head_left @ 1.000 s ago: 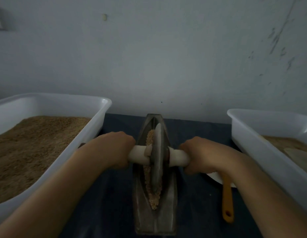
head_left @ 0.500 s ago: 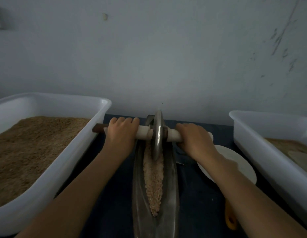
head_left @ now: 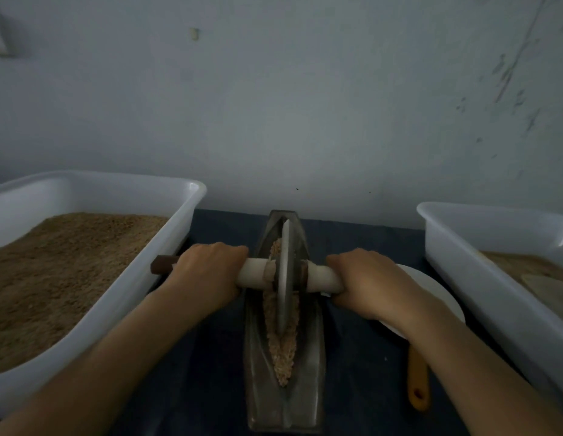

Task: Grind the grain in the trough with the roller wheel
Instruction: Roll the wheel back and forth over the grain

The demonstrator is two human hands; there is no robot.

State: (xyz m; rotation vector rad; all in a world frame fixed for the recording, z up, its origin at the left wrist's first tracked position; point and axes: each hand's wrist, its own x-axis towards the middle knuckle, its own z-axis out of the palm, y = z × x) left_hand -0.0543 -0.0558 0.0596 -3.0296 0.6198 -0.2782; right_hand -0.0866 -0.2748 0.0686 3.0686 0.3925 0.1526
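Note:
A boat-shaped metal trough (head_left: 311,366) lies lengthwise in front of me on the dark cloth. Pale brown grain (head_left: 284,357) fills its groove. The grey roller wheel (head_left: 285,275) stands on edge in the groove, around the middle of the trough. A pale axle handle (head_left: 256,273) runs through the wheel. My left hand (head_left: 207,275) grips the axle left of the wheel, and my right hand (head_left: 365,283) grips it on the right. The axle's dark left tip (head_left: 162,265) sticks out past my left hand.
A large white tub (head_left: 166,256) of brown ground grain stands on the left, close to the axle's tip. Another white tub (head_left: 481,278) stands on the right. Under my right forearm lie a white plate (head_left: 431,294) and an orange handle (head_left: 418,382). A grey wall rises just behind the trough.
The wheel rolled from the trough's middle to its far end, then came back toward me to the middle. Both hands kept their grip on the axle throughout.

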